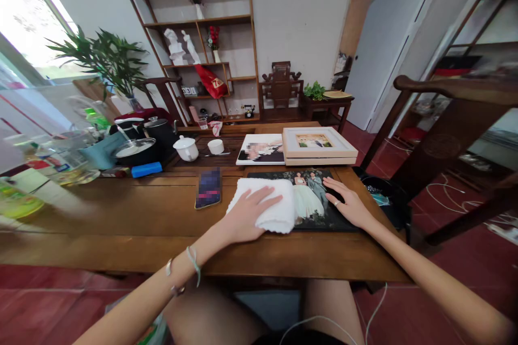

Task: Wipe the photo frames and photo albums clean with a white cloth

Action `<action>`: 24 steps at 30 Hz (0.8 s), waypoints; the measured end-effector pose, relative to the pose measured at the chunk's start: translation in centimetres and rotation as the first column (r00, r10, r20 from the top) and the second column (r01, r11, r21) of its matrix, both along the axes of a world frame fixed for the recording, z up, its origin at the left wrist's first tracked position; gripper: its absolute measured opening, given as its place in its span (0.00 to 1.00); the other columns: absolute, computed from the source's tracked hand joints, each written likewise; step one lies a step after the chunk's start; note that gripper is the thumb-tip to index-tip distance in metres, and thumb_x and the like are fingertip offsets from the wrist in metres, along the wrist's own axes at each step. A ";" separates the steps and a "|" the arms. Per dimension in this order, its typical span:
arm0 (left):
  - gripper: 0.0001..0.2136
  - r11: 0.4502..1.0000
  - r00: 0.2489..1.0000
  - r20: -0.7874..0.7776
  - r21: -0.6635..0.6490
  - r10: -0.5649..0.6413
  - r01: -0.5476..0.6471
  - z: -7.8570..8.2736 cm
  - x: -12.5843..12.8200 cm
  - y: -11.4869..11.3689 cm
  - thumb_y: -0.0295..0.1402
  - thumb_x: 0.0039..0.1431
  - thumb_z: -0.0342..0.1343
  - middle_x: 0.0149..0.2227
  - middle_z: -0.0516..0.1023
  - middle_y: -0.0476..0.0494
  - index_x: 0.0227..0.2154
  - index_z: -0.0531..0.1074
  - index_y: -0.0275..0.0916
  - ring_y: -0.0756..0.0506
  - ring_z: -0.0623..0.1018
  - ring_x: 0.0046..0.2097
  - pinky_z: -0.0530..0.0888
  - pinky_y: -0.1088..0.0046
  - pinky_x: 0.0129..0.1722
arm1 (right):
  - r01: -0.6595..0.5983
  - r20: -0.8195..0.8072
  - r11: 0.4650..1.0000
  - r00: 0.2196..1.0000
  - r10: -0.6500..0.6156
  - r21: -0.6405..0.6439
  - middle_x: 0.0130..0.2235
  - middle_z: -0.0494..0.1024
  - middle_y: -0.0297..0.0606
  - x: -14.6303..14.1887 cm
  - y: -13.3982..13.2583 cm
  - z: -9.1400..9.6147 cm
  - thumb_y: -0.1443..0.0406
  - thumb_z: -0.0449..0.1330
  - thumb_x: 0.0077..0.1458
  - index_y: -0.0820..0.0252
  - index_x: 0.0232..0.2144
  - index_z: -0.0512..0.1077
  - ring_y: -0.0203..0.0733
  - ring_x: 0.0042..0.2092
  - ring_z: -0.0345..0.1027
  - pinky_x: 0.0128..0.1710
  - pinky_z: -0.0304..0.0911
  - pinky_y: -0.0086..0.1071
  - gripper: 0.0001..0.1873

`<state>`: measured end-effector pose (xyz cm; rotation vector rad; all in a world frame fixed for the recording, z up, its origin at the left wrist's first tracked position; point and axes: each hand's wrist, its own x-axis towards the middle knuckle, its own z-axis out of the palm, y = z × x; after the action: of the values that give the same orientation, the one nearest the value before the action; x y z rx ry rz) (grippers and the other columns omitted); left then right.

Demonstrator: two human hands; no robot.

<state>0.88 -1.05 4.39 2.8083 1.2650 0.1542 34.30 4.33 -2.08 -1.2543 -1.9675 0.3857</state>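
A dark wedding photo panel (309,202) lies flat on the wooden table in front of me, showing a couple in a pale gown and a grey suit. Over its left part is spread a folded white towel (279,215). My left hand (249,213) rests flat on this towel, fingers stretched out and apart. On the panel's right side my right hand (346,202) lies with fingers extended, a ring on one of them. The towel hides the panel's left end.
Behind the panel lie a white photo board (261,150) and stacked pale frames (319,145). A phone (208,188) is left of the towel. Farther left stand a white lidded cup (186,148), a blue box (146,169) and several bottles. A wooden chair (441,135) stands at the right.
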 end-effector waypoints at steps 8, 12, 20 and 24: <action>0.31 0.997 0.999 0.023 0.072 -0.025 0.023 -0.2 0.0 8.7 0.39 0.57 0.55 0.66 0.57 0.39 0.64 0.56 0.42 0.39 0.59 0.65 0.59 0.58 0.62 | -0.012 0.004 1.000 1.000 0.012 0.008 0.58 0.71 0.47 0.0 0.0 0.0 0.57 0.54 0.59 0.59 0.52 0.72 0.52 0.62 0.60 0.63 0.53 0.53 0.21; 0.30 0.998 0.999 0.033 0.065 -0.004 0.002 -0.2 -0.1 10.4 0.40 0.59 0.53 0.66 0.59 0.43 0.64 0.56 0.42 0.42 0.59 0.66 0.57 0.61 0.64 | -0.010 -0.004 1.000 1.000 0.010 0.004 0.58 0.71 0.46 0.0 0.0 0.0 0.57 0.54 0.59 0.58 0.52 0.73 0.53 0.62 0.60 0.63 0.53 0.55 0.21; 0.40 0.995 0.997 -0.046 0.084 0.061 -0.057 -0.7 -0.1 6.6 0.23 0.47 0.50 0.69 0.47 0.44 0.66 0.49 0.47 0.41 0.50 0.69 0.51 0.52 0.64 | -0.005 0.003 1.000 1.000 0.005 -0.005 0.59 0.70 0.47 0.0 -0.1 0.2 0.57 0.54 0.60 0.59 0.52 0.72 0.52 0.63 0.59 0.64 0.52 0.53 0.21; 0.44 0.997 0.997 -0.038 0.046 0.062 -0.060 -0.7 0.1 1.2 0.22 0.43 0.50 0.70 0.44 0.46 0.66 0.47 0.48 0.41 0.47 0.69 0.48 0.49 0.65 | -0.006 0.002 1.000 1.000 0.006 -0.001 0.59 0.70 0.47 -0.1 -0.1 0.2 0.58 0.54 0.59 0.59 0.52 0.72 0.52 0.62 0.60 0.64 0.52 0.53 0.21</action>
<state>0.96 0.16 3.64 2.8250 1.3736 0.1316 34.22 4.24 -1.90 -1.2502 -1.9734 0.3881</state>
